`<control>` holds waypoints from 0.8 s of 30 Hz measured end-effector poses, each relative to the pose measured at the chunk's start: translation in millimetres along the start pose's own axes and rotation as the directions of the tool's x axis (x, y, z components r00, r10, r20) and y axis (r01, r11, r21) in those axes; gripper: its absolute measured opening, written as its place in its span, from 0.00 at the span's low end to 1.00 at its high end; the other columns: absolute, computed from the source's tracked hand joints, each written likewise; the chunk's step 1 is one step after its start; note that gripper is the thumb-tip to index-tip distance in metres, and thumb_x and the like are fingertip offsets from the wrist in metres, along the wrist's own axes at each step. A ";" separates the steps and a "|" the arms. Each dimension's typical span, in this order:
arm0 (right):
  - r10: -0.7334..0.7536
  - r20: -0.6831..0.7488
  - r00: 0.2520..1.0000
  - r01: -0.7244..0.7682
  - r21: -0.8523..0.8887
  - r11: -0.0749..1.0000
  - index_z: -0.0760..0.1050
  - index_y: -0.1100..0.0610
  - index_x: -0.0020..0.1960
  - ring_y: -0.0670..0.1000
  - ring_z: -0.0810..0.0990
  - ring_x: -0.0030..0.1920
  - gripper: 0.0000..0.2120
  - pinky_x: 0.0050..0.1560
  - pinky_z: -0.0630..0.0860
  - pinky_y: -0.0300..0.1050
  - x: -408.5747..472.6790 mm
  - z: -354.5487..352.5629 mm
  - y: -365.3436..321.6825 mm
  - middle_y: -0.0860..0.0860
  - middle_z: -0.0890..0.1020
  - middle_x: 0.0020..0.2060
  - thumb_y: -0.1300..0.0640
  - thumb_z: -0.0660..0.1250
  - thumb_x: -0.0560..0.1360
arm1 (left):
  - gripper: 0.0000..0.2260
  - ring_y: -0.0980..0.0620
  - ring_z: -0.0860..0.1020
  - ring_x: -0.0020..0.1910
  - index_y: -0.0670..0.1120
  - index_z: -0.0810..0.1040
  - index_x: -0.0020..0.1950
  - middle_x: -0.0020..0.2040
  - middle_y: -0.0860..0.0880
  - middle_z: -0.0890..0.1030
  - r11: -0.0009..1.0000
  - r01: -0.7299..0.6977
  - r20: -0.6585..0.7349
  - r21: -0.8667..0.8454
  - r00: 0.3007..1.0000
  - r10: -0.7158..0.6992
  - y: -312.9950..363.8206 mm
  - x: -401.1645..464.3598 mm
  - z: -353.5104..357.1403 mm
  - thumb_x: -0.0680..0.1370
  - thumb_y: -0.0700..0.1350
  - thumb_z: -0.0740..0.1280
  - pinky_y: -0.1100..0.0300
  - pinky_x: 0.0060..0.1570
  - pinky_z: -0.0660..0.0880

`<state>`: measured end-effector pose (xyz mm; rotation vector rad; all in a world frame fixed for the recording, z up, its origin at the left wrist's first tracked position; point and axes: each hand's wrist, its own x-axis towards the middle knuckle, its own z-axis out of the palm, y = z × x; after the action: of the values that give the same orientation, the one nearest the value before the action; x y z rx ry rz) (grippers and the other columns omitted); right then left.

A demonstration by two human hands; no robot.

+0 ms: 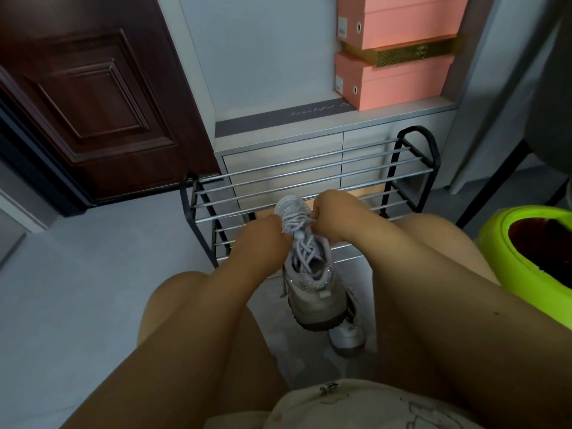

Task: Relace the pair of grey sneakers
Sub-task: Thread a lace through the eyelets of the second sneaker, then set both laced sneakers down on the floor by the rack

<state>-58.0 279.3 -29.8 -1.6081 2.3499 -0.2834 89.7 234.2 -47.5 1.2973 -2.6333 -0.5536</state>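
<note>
While the person is sitting with both knees apart, a grey sneaker (309, 274) is hanging between the legs, toe pointing away toward the rack (309, 178) and heel nearest the camera, its thick sole facing down and slightly toward the viewer. Both hands are working at the front part of its lace (305, 243). The left hand (263, 239) is sitting at the shoe's left side with its fingers curled in, pinching the lace near the upper eyelets. The right hand (332, 215) is lying just beside the toe on the right, its fingers likewise clenched around a strand of lace. The lace is criss-crossing loosely down the tongue toward the glittery collar, and one loose end is trailing down the left side of the shoe. A second sneaker (346, 335) is lying on the floor (77, 289) directly beneath the held one, mostly hidden by it, only its pale heel part showing. Behind the hands, the rack's metal bars are running across in front of a grey cabinet (309, 144), on which two pink boxes (393, 57) are standing stacked. A dark wooden door (93, 103) is filling the upper left, and a green tub (532, 252) is sitting at the right edge.
</note>
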 end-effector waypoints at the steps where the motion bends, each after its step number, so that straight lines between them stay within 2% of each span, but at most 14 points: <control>1: 0.002 0.022 1.000 -0.003 0.006 1.000 0.77 0.59 0.40 0.55 0.77 0.40 0.02 0.34 0.72 0.40 2.2 4.3 1.6 0.54 0.75 0.33 0.62 0.65 0.69 | 0.15 0.49 0.69 0.36 0.48 0.62 0.33 0.33 0.49 0.69 1.000 0.023 0.030 0.011 0.999 -0.023 -1.0 2.3 2.9 0.79 0.44 0.60 0.58 0.29 0.60; 3: 0.027 0.082 0.996 -0.029 0.029 0.999 0.79 0.61 0.43 0.55 0.81 0.41 0.04 0.39 0.78 0.44 5.4 14.9 5.8 0.56 0.79 0.36 0.63 0.67 0.69 | 0.11 0.46 0.73 0.40 0.45 0.67 0.36 0.35 0.48 0.71 0.998 0.048 0.083 0.035 0.995 -0.050 -3.5 6.7 12.0 0.78 0.42 0.61 0.60 0.33 0.65; 4: 0.044 0.114 0.993 -0.048 0.031 0.998 0.79 0.62 0.43 0.55 0.81 0.40 0.04 0.38 0.78 0.44 7.1 20.9 8.4 0.55 0.79 0.35 0.63 0.68 0.69 | 0.08 0.45 0.76 0.42 0.43 0.70 0.39 0.38 0.46 0.73 0.997 0.054 0.098 0.053 0.993 -0.059 -5.2 9.5 18.0 0.78 0.42 0.61 0.60 0.36 0.69; 5: 0.050 0.134 0.990 -0.054 0.027 0.998 0.78 0.61 0.40 0.54 0.79 0.37 0.02 0.36 0.76 0.42 9.2 27.0 11.3 0.54 0.77 0.32 0.62 0.68 0.70 | 0.05 0.44 0.77 0.43 0.41 0.72 0.43 0.40 0.45 0.75 0.996 0.060 0.100 0.059 0.993 -0.066 -5.8 10.6 22.6 0.77 0.42 0.61 0.58 0.39 0.73; 8: 0.087 0.197 0.977 -0.095 0.033 0.995 0.69 0.58 0.31 0.50 0.72 0.28 0.11 0.28 0.66 0.37 15.1 47.2 18.8 0.51 0.71 0.27 0.61 0.68 0.70 | 0.11 0.44 0.78 0.48 0.39 0.77 0.55 0.50 0.43 0.79 0.992 0.060 0.230 0.113 0.970 -0.085 -6.3 14.2 36.3 0.74 0.40 0.68 0.55 0.47 0.77; 10: 0.107 0.237 0.966 -0.120 0.042 0.992 0.72 0.60 0.35 0.48 0.69 0.27 0.06 0.27 0.64 0.37 17.0 59.9 22.7 0.51 0.71 0.28 0.61 0.67 0.70 | 0.14 0.45 0.78 0.52 0.40 0.79 0.56 0.54 0.43 0.79 0.986 0.038 0.295 0.160 0.952 -0.084 -10.1 15.8 47.0 0.71 0.40 0.72 0.55 0.50 0.76; 11: 0.122 0.260 0.958 -0.147 0.079 0.986 0.76 0.60 0.40 0.48 0.72 0.28 0.02 0.28 0.67 0.37 21.1 67.7 26.9 0.52 0.74 0.29 0.61 0.67 0.70 | 0.14 0.45 0.78 0.52 0.40 0.79 0.54 0.54 0.43 0.79 0.982 0.056 0.320 0.179 0.941 -0.112 -13.4 19.1 54.2 0.70 0.40 0.72 0.54 0.50 0.76; 13: 0.121 0.308 0.944 -0.158 0.099 0.982 0.79 0.61 0.46 0.51 0.75 0.32 0.06 0.35 0.73 0.38 27.0 81.9 31.9 0.53 0.76 0.32 0.61 0.67 0.70 | 0.13 0.44 0.79 0.51 0.40 0.79 0.53 0.52 0.43 0.80 0.972 0.017 0.349 0.235 0.932 -0.101 -21.1 25.7 69.2 0.69 0.39 0.73 0.54 0.51 0.77; 15: 0.170 0.366 0.915 -0.202 0.052 0.978 0.77 0.62 0.38 0.53 0.73 0.35 0.06 0.41 0.72 0.42 32.9 95.1 32.6 0.53 0.72 0.31 0.60 0.68 0.71 | 0.12 0.44 0.80 0.49 0.39 0.80 0.51 0.50 0.42 0.82 0.974 0.065 0.363 0.218 0.921 -0.142 -29.5 29.9 83.2 0.69 0.37 0.73 0.53 0.50 0.78; 17: 0.241 0.401 0.884 -0.309 0.113 0.944 0.69 0.59 0.28 0.53 0.71 0.34 0.14 0.43 0.71 0.43 37.8 109.7 36.1 0.53 0.71 0.29 0.60 0.68 0.70 | 0.13 0.44 0.80 0.50 0.39 0.78 0.53 0.50 0.42 0.81 0.977 0.109 0.373 0.184 0.912 -0.172 -36.2 34.0 96.6 0.70 0.38 0.73 0.55 0.47 0.77; 18: 0.267 0.422 0.866 -0.346 0.123 0.930 0.68 0.58 0.28 0.53 0.72 0.33 0.15 0.42 0.71 0.43 40.3 114.7 38.1 0.53 0.71 0.28 0.59 0.68 0.70 | 0.12 0.44 0.79 0.50 0.39 0.77 0.54 0.51 0.42 0.81 0.978 0.127 0.370 0.167 0.911 -0.181 -40.6 35.6 103.3 0.71 0.39 0.71 0.57 0.44 0.75; 20: 0.295 0.456 0.840 -0.387 0.121 0.914 0.74 0.61 0.34 0.54 0.78 0.35 0.11 0.44 0.76 0.44 49.9 125.2 45.2 0.56 0.78 0.33 0.57 0.68 0.72 | 0.09 0.42 0.79 0.49 0.39 0.75 0.52 0.50 0.40 0.81 0.976 0.186 0.366 0.110 0.906 -0.213 -49.6 39.9 117.5 0.75 0.41 0.67 0.58 0.40 0.70; 22: 0.320 0.492 0.810 -0.447 0.165 0.879 0.78 0.64 0.46 0.57 0.83 0.45 0.12 0.51 0.79 0.48 56.3 131.2 51.6 0.58 0.81 0.41 0.54 0.68 0.74 | 0.09 0.41 0.79 0.49 0.39 0.76 0.52 0.50 0.39 0.81 0.970 0.238 0.353 0.045 0.905 -0.238 -58.8 43.4 132.5 0.77 0.43 0.64 0.57 0.41 0.69; 24: 0.350 0.524 0.777 -0.505 0.187 0.843 0.75 0.64 0.45 0.58 0.81 0.46 0.13 0.49 0.79 0.48 64.8 138.9 62.7 0.59 0.80 0.45 0.53 0.64 0.77 | 0.11 0.40 0.79 0.49 0.39 0.76 0.53 0.50 0.38 0.82 0.960 0.278 0.362 -0.005 0.896 -0.258 -69.0 46.3 148.5 0.78 0.45 0.62 0.55 0.43 0.72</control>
<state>-88.4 241.0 -188.1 -0.8232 2.0723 -0.1360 68.0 197.5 -212.2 1.6990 -2.6983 -0.9869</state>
